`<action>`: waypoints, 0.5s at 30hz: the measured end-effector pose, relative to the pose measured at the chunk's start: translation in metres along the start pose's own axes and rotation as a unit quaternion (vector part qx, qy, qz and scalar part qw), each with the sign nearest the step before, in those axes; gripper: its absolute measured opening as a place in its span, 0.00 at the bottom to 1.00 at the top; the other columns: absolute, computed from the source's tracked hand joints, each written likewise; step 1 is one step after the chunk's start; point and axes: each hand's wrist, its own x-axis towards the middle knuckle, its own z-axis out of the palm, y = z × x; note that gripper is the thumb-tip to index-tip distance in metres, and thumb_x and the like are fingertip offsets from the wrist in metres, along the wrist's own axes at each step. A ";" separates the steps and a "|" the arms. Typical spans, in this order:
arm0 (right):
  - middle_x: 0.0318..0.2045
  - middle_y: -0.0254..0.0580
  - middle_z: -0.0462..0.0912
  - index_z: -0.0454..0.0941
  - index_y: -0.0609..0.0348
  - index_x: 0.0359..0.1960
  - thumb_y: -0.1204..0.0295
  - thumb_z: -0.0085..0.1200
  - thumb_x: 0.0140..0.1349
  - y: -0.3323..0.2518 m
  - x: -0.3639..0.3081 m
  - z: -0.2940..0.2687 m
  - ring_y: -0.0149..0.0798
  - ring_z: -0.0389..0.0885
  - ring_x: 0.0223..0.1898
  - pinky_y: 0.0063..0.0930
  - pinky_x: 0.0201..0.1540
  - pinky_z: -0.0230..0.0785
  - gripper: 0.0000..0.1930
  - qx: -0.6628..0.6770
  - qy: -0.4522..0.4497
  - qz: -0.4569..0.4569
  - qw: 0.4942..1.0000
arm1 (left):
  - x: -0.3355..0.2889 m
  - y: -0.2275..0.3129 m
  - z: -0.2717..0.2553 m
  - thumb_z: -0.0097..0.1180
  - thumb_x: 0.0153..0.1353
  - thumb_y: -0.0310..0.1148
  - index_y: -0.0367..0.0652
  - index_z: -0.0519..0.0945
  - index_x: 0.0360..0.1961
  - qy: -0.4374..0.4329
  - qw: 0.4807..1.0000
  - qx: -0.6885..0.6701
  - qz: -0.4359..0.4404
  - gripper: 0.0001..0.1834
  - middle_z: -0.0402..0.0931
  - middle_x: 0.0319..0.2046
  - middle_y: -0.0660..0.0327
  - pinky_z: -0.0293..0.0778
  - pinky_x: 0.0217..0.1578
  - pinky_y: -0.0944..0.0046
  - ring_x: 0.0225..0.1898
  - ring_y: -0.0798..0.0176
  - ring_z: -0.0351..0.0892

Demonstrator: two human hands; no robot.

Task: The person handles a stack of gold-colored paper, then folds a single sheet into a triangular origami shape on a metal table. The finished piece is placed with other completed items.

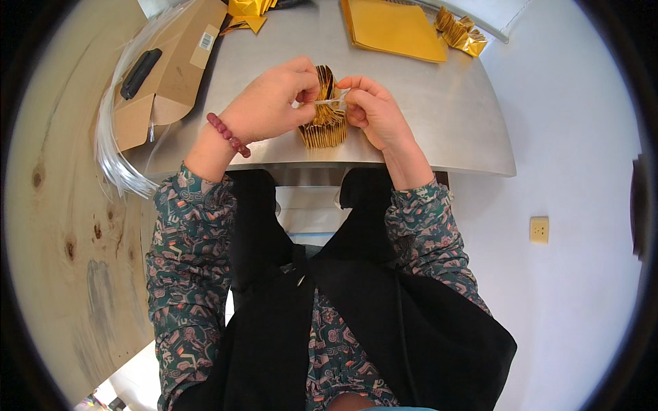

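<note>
A bundle of pleated gold foil paper (324,135) stands near the front edge of the metal table, its folds fanned out at the near end. Around its middle runs a thin whitish clear strip (330,102). My left hand (274,96), with a beaded bracelet at the wrist, is closed at the bundle's left side, fingers pinched at the strip's left end. On the other side my right hand (377,109) pinches the strip's right end between thumb and forefinger. The fingers partly cover the bundle's middle.
A stack of gold sheets (397,31) lies at the far right, beside a folded gold piece (460,33). More gold foil pieces (247,14) lie at the back left. An opened cardboard box (168,75), a black object (141,73) and a bunch of clear strips (113,147) are at left.
</note>
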 end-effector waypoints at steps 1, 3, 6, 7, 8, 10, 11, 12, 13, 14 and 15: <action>0.28 0.26 0.72 0.79 0.60 0.50 0.79 0.53 0.68 0.000 0.000 0.000 0.21 0.61 0.21 0.18 0.22 0.52 0.11 -0.015 0.005 -0.005 1.000 | 0.000 -0.001 -0.002 0.62 0.59 0.21 0.36 0.75 0.32 -0.006 1.000 -0.003 -0.005 0.06 0.75 0.39 0.59 0.74 0.34 0.62 0.37 0.60 0.76; 0.28 0.25 0.72 0.78 0.60 0.49 0.79 0.53 0.67 0.002 0.001 0.002 0.21 0.60 0.20 0.18 0.22 0.51 0.11 -0.039 0.015 -0.016 0.999 | -0.002 -0.003 -0.006 0.63 0.58 0.21 0.36 0.75 0.32 -0.018 1.000 0.009 -0.004 0.07 0.75 0.39 0.58 0.74 0.33 0.62 0.37 0.59 0.76; 0.27 0.25 0.71 0.78 0.60 0.49 0.80 0.52 0.67 -0.005 0.005 -0.017 0.20 0.60 0.20 0.18 0.21 0.50 0.10 -0.084 0.025 -0.031 0.996 | 0.009 -0.006 0.008 0.62 0.58 0.21 0.36 0.74 0.32 -0.010 1.000 0.025 0.014 0.07 0.75 0.39 0.58 0.77 0.33 0.62 0.37 0.58 0.77; 0.27 0.25 0.71 0.78 0.60 0.49 0.80 0.53 0.67 -0.005 0.006 -0.019 0.20 0.60 0.20 0.18 0.21 0.50 0.10 -0.090 0.028 -0.032 0.995 | 0.010 -0.008 0.008 0.62 0.58 0.21 0.35 0.74 0.32 -0.011 1.000 0.018 0.011 0.07 0.75 0.38 0.58 0.78 0.33 0.62 0.37 0.58 0.77; 0.27 0.24 0.71 0.78 0.60 0.49 0.80 0.53 0.67 -0.002 0.005 -0.020 0.19 0.60 0.20 0.18 0.21 0.50 0.10 -0.092 0.039 -0.028 0.995 | 0.008 -0.008 0.008 0.62 0.58 0.21 0.35 0.74 0.32 -0.019 1.000 0.012 -0.004 0.07 0.75 0.38 0.58 0.79 0.34 0.62 0.37 0.58 0.77; 0.27 0.24 0.71 0.78 0.60 0.49 0.80 0.53 0.67 0.000 0.004 -0.022 0.19 0.61 0.20 0.19 0.21 0.51 0.10 -0.102 0.038 -0.033 0.994 | 0.006 -0.008 0.011 0.62 0.58 0.21 0.35 0.75 0.32 -0.020 1.000 0.004 -0.004 0.07 0.75 0.38 0.57 0.81 0.34 0.62 0.37 0.58 0.78; 0.26 0.24 0.71 0.78 0.60 0.49 0.80 0.53 0.67 0.001 0.003 -0.022 0.19 0.61 0.21 0.19 0.21 0.51 0.10 -0.106 0.041 -0.032 0.993 | 0.005 -0.008 0.012 0.62 0.58 0.21 0.35 0.75 0.32 -0.023 1.000 0.000 -0.009 0.07 0.75 0.38 0.57 0.81 0.35 0.61 0.37 0.57 0.78; 0.26 0.24 0.71 0.78 0.60 0.48 0.80 0.53 0.67 0.002 0.005 -0.023 0.19 0.61 0.21 0.19 0.21 0.51 0.10 -0.105 0.044 -0.034 0.993 | 0.004 -0.009 0.012 0.62 0.58 0.21 0.35 0.75 0.32 -0.021 1.000 0.001 -0.011 0.07 0.75 0.38 0.57 0.81 0.35 0.61 0.38 0.58 0.78; 0.26 0.24 0.71 0.78 0.60 0.48 0.80 0.53 0.67 0.003 0.007 -0.023 0.19 0.62 0.21 0.19 0.21 0.51 0.09 -0.106 0.046 -0.036 0.993 | 0.004 -0.011 0.012 0.62 0.58 0.21 0.35 0.75 0.32 -0.019 1.000 0.002 -0.012 0.06 0.75 0.38 0.57 0.81 0.35 0.61 0.38 0.58 0.78; 0.26 0.24 0.71 0.78 0.60 0.48 0.80 0.53 0.67 0.003 0.008 -0.024 0.19 0.62 0.21 0.19 0.21 0.51 0.09 -0.101 0.040 -0.047 0.993 | 0.005 -0.012 0.012 0.62 0.58 0.21 0.35 0.75 0.32 -0.016 1.000 0.003 -0.011 0.06 0.75 0.37 0.57 0.81 0.35 0.61 0.38 0.58 0.78; 0.26 0.25 0.72 0.78 0.61 0.49 0.79 0.54 0.68 0.003 0.008 -0.023 0.20 0.63 0.21 0.19 0.21 0.53 0.10 -0.118 0.058 -0.039 0.991 | 0.004 -0.012 0.013 0.62 0.58 0.21 0.35 0.76 0.32 -0.004 1.000 -0.002 -0.006 0.06 0.76 0.37 0.57 0.81 0.35 0.62 0.38 0.58 0.78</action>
